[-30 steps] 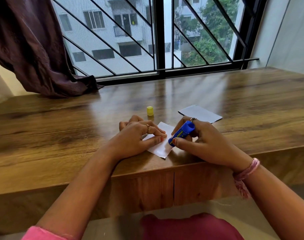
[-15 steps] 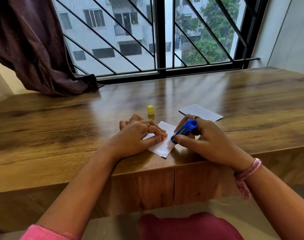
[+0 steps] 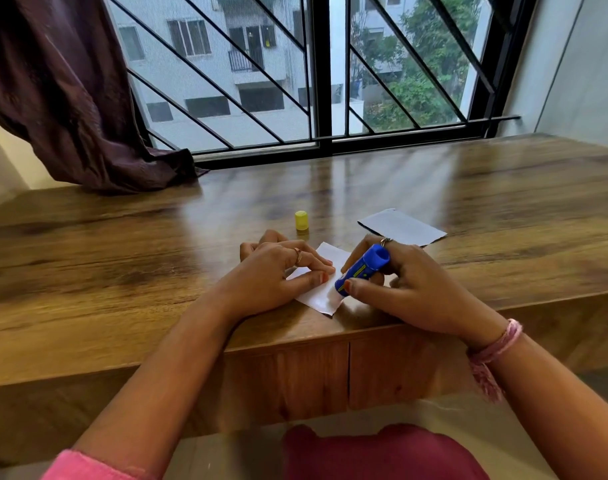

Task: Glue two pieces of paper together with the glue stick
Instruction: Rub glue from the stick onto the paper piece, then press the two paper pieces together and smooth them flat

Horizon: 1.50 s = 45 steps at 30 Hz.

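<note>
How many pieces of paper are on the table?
2. One white paper lies near the table's front edge, under the left hand and the glue stick. The other paper lies farther back, to the right.

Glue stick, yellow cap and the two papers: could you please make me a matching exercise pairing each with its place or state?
1. glue stick
2. yellow cap
3. near paper
4. far paper

A. lies untouched beyond the right hand
B. stands upright on the table
C. pressed down by the left hand
D. gripped, tip down on paper

Pairs: 1-D, 2-B, 3-C, 4-A
</note>
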Each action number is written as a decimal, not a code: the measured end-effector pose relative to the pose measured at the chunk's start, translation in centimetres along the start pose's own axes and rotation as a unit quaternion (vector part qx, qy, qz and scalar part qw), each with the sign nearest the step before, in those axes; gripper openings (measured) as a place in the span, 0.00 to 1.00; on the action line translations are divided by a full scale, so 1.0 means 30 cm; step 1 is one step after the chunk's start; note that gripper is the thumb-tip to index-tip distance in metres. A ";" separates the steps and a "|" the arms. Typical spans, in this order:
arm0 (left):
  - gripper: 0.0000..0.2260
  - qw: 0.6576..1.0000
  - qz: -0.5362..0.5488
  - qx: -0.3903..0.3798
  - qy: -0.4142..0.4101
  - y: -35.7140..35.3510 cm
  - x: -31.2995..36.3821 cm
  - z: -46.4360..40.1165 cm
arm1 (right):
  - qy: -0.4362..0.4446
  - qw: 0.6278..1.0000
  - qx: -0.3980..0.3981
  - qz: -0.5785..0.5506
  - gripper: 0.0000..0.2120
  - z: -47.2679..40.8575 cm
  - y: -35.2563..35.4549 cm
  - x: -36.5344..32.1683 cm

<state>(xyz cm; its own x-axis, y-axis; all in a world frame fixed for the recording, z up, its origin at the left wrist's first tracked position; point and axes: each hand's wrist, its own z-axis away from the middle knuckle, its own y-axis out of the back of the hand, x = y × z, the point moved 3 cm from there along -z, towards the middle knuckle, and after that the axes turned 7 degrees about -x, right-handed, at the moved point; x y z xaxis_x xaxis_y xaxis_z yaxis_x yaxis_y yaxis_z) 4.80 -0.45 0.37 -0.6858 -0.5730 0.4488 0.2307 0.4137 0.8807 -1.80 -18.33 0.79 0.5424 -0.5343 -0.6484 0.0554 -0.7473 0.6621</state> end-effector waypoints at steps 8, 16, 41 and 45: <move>0.08 0.998 -0.038 0.032 0.026 -0.001 -0.008 0.009 | -0.109 0.909 0.180 -0.360 0.03 -0.001 0.063 0.076; 0.08 0.999 -0.009 0.026 0.032 0.001 -0.003 0.009 | -0.139 0.896 0.167 -0.388 0.09 -0.012 0.067 0.087; 0.08 0.889 0.328 0.261 0.184 0.065 -0.124 0.005 | -0.168 0.890 0.122 -0.407 0.08 -0.018 0.060 0.092; 0.07 0.877 0.328 0.283 0.209 0.072 -0.145 0.011 | -0.161 0.900 0.073 -0.399 0.24 -0.032 0.067 0.084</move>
<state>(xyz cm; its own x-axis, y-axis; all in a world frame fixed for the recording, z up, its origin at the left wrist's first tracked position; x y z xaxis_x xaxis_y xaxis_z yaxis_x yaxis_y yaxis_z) 8.06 3.17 0.25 -0.1931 -0.2405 0.9512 0.0194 0.9684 0.2488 0.50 -20.79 0.85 0.1063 0.1270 -0.9862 0.1959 -0.9750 -0.1044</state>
